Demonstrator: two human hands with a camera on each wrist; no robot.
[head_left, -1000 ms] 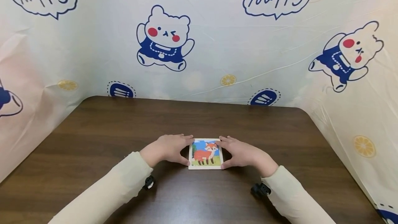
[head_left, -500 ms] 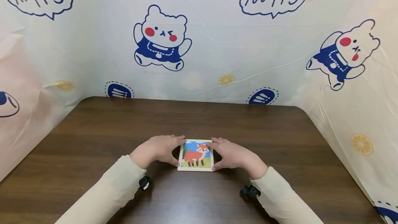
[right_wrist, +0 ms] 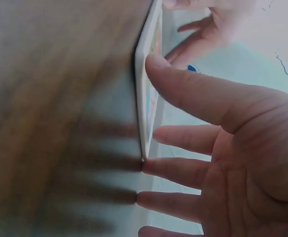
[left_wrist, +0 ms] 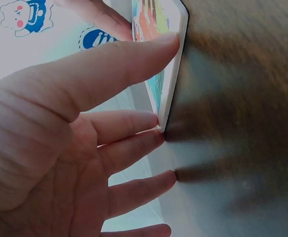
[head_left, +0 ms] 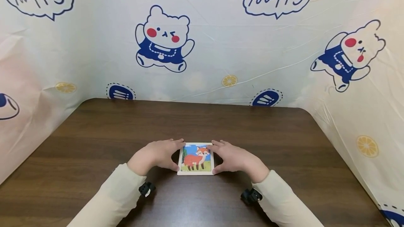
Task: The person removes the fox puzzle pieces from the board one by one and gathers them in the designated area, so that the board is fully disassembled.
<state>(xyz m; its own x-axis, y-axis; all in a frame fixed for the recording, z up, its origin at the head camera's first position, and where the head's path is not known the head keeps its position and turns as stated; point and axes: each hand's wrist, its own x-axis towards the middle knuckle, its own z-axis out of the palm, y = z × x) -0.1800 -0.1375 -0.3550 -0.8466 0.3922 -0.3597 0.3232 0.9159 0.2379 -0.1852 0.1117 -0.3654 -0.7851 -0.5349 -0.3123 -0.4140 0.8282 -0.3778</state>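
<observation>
A square picture puzzle (head_left: 196,159) of a red fox lies flat on the table in its white frame. On its left side, my left hand (head_left: 154,155) touches the frame: the thumb rests on the near corner and the index finger reaches the far corner. My right hand (head_left: 235,157) mirrors this on the right side, thumb near and forefinger far. Both wrist views show the fingers of the left hand (left_wrist: 60,128) and of the right hand (right_wrist: 223,133) spread and nearly straight, with some tips down by the tabletop. Part of the frame is hidden behind each thumb.
Brown wood-grain tabletop (head_left: 221,122) surrounds the puzzle. A printed cloth (head_left: 214,38) with bears and lettering hangs behind the table and along both sides. Small black devices are strapped at the left wrist (head_left: 146,188) and the right wrist (head_left: 251,196).
The puzzle has slid left and slightly nearer, with both hands keeping their places at its sides. The head view has also shifted a little.
</observation>
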